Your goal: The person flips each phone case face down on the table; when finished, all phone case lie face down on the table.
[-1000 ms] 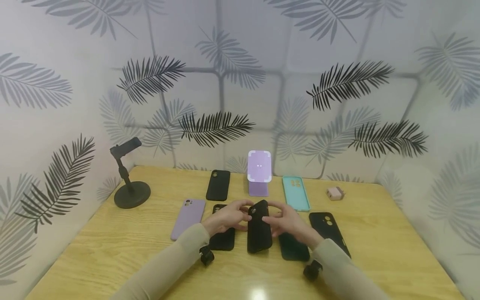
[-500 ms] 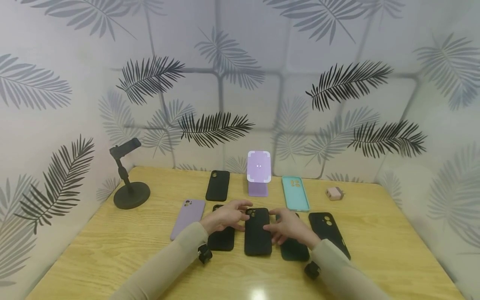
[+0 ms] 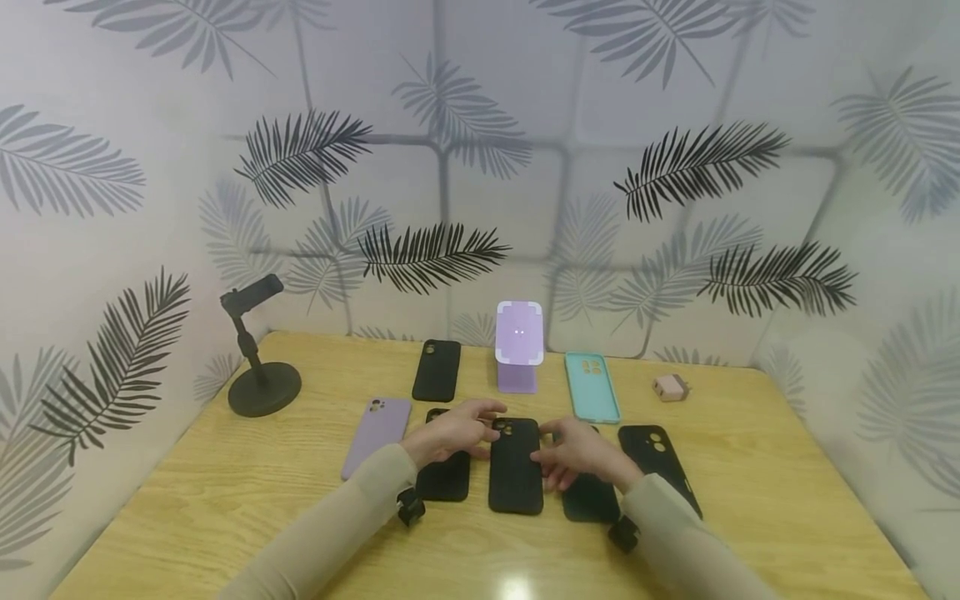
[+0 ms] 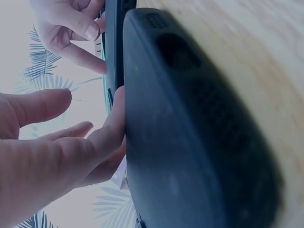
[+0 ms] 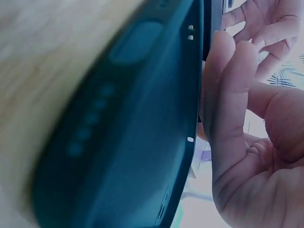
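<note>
The middle black case (image 3: 516, 467) is seen lying flat on the wooden table (image 3: 225, 517), directly between the two hands, its long axis running away from the person, camera cutout at the far end. The left hand (image 3: 453, 433) is placed at its upper left edge, fingers relaxed and spread, fingertips touching the rim. The right hand (image 3: 577, 454) is set at the right edge, fingers loosely extended, nothing gripped. Both lie about equally near. Farther off, a teal case (image 3: 592, 387) and a lilac stand (image 3: 518, 346) are noted.
</note>
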Demonstrator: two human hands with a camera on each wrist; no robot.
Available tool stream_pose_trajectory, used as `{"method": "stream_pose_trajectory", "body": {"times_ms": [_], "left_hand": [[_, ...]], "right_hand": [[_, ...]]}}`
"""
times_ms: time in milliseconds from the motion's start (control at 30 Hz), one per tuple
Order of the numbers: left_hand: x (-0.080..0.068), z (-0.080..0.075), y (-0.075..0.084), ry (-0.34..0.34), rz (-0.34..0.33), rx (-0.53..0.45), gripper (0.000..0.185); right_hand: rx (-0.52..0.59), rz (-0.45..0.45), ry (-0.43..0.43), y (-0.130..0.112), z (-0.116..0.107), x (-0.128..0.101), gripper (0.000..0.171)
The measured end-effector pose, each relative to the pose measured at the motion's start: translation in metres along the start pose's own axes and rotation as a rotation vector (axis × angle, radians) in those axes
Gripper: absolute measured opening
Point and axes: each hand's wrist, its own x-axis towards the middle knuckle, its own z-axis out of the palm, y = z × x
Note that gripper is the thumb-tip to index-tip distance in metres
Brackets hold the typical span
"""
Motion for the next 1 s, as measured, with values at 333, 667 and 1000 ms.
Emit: {"method": "stream_pose_trajectory", "body": {"times_ms": [333, 667, 1000], "left_hand": [[-0.001, 0.011, 0.002, 0.123, 0.087, 0.13, 0.044], [0.01, 0.031, 0.01, 0.101, 0.13, 0.025, 0.04], [0.019, 0.062, 0.016, 0.032, 0.116, -0.069, 0.048]], "right_hand": [[-0.009, -0.057, 0.062, 0.011, -0.031, -0.02, 0.034], [-0.034, -0.065, 0.165, 0.029, -0.062, -0.053, 0.031], [-0.008, -0.056, 0.127, 0.042, -0.063, -0.071, 0.037]]}}
